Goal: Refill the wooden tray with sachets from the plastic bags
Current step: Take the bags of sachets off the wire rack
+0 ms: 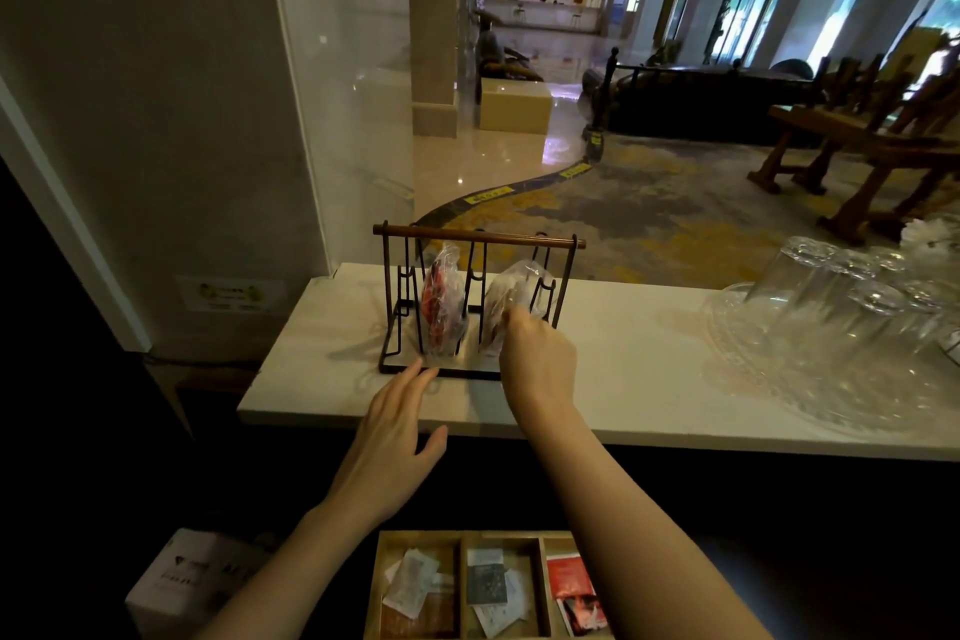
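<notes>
A wire rack (395,307) with a wooden top bar stands on the white counter (623,379). Two clear plastic bags sit upright in it: one with red sachets (441,307) on the left, one with pale sachets (511,299) on the right. My right hand (537,361) is at the pale bag, fingers pinched on its plastic. Spread flat, my left hand (395,437) reaches toward the rack's front edge below the red bag, holding nothing. The wooden tray (460,582) lies at the bottom, its three compartments holding white, grey and red sachets.
Upturned glasses on a clear glass platter (831,327) fill the counter's right side. A white box (182,582) sits low at the left of the tray. A glass panel and a wall stand at the counter's left end; a lobby lies beyond.
</notes>
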Available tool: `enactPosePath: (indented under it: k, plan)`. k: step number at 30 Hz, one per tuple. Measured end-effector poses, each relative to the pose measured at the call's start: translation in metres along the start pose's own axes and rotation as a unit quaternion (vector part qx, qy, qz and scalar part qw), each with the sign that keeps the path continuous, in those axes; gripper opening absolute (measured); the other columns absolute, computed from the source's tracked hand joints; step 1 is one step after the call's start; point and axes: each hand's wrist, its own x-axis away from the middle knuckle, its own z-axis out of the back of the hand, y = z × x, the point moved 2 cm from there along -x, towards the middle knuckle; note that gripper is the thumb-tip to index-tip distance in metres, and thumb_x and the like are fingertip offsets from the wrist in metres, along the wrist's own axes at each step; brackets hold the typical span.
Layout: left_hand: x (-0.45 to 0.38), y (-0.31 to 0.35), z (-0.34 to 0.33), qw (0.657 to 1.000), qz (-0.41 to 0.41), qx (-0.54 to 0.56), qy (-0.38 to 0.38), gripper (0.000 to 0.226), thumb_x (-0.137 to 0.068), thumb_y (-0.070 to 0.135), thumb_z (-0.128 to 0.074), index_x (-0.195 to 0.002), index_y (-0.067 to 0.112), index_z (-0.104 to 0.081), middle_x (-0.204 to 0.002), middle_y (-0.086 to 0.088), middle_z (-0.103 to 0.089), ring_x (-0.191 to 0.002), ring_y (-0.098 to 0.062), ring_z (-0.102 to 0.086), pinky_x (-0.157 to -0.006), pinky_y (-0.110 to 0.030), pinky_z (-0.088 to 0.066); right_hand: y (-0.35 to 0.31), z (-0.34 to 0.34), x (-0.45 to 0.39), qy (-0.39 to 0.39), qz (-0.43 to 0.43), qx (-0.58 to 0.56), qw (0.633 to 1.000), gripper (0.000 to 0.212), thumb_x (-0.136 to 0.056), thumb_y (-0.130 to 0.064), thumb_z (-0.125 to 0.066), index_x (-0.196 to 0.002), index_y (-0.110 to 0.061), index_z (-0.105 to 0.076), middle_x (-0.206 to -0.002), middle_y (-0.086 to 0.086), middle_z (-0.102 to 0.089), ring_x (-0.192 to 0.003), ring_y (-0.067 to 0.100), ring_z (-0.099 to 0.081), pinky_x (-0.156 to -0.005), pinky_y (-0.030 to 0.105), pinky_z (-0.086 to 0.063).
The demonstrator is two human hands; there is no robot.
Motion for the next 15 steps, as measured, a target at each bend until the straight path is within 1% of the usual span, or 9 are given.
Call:
enactPosePath:
  k: [2,5,7,9,10,12,13,15]
  plan:
    - [0.0,0.001,0.0,1.0,0.005,-0.013,0.005,0.063,-0.092,0.043,-0.045,-0.147,0.036,-0.014,-0.158,0.014,-0.008,-0.144,-0.005,-0.008,-0.115,-0.031,-0.019,-0.002,0.013,0.005,0.034,0.0,0.001,0.999,0.027,-0.088,-0.004,-0.052,-0.114,-0.011,-0.054,-0.077,0.007,-0.067,-0.059,0.026,-0.061,-0.048,0.029,-0.035]
    - [0.001,0.002,0.002,1.0,0.005,-0.015,0.003,0.06,-0.094,0.043,-0.042,-0.147,0.033,-0.018,-0.158,0.011,-0.01,-0.144,-0.007,-0.01,-0.114,-0.029,-0.018,0.001,0.037,0.012,0.093,0.014,-0.027,0.995,0.01,-0.087,-0.01,-0.058,-0.096,-0.014,-0.058,-0.084,0.005,-0.064,-0.06,0.025,-0.057,-0.044,0.025,-0.029]
    - [0.0,0.004,0.005,1.0,0.016,0.02,0.004,0.054,-0.095,0.041,-0.04,-0.146,0.03,-0.025,-0.157,0.009,-0.017,-0.142,-0.007,-0.015,-0.11,-0.025,-0.018,0.007,0.051,0.016,0.121,0.025,-0.07,0.99,0.006,-0.084,-0.011,-0.063,-0.09,-0.012,-0.061,-0.09,0.006,-0.061,-0.062,0.025,-0.056,-0.046,0.027,-0.034]
    - [-0.002,0.008,0.011,0.99,0.067,0.124,0.007,0.046,-0.096,0.039,-0.041,-0.141,0.028,-0.036,-0.152,0.004,-0.031,-0.135,-0.007,-0.029,-0.106,-0.023,-0.024,0.017,0.062,0.02,0.145,0.018,-0.157,0.977,0.002,-0.085,-0.012,-0.063,-0.086,-0.013,-0.064,-0.093,0.002,-0.059,-0.068,0.02,-0.056,-0.052,0.03,-0.043]
    - [-0.003,0.012,0.015,0.974,0.106,0.203,0.005,0.043,-0.096,0.039,-0.041,-0.137,0.028,-0.041,-0.147,0.002,-0.039,-0.129,-0.007,-0.036,-0.103,-0.025,-0.029,0.022,0.065,0.021,0.146,0.008,-0.209,0.967,0.005,-0.087,-0.013,-0.062,-0.086,-0.015,-0.065,-0.093,-0.001,-0.058,-0.072,0.014,-0.056,-0.058,0.03,-0.047]
    - [-0.003,0.021,0.02,0.917,0.168,0.363,-0.011,0.037,-0.096,0.043,-0.04,-0.129,0.029,-0.048,-0.138,0.0,-0.051,-0.122,-0.012,-0.047,-0.102,-0.034,-0.039,0.027,0.069,0.024,0.122,0.002,-0.297,0.947,0.013,-0.09,-0.012,-0.059,-0.083,-0.021,-0.065,-0.089,-0.009,-0.058,-0.078,0.005,-0.056,-0.067,0.026,-0.051]
    - [-0.002,0.026,0.021,0.885,0.183,0.427,-0.022,0.036,-0.095,0.045,-0.04,-0.125,0.028,-0.051,-0.134,-0.001,-0.055,-0.121,-0.015,-0.051,-0.102,-0.039,-0.042,0.028,0.069,0.025,0.1,0.003,-0.328,0.939,0.017,-0.09,-0.011,-0.058,-0.081,-0.024,-0.064,-0.087,-0.01,-0.058,-0.08,0.004,-0.057,-0.068,0.025,-0.051]
    - [0.0,0.034,0.025,0.83,0.178,0.526,-0.044,0.041,-0.089,0.05,-0.046,-0.12,0.026,-0.058,-0.125,-0.003,-0.064,-0.115,-0.021,-0.06,-0.099,-0.047,-0.047,0.029,0.067,0.031,0.045,-0.009,-0.393,0.918,0.02,-0.091,-0.011,-0.056,-0.079,-0.026,-0.063,-0.089,-0.008,-0.063,-0.085,0.006,-0.06,-0.072,0.027,-0.053]
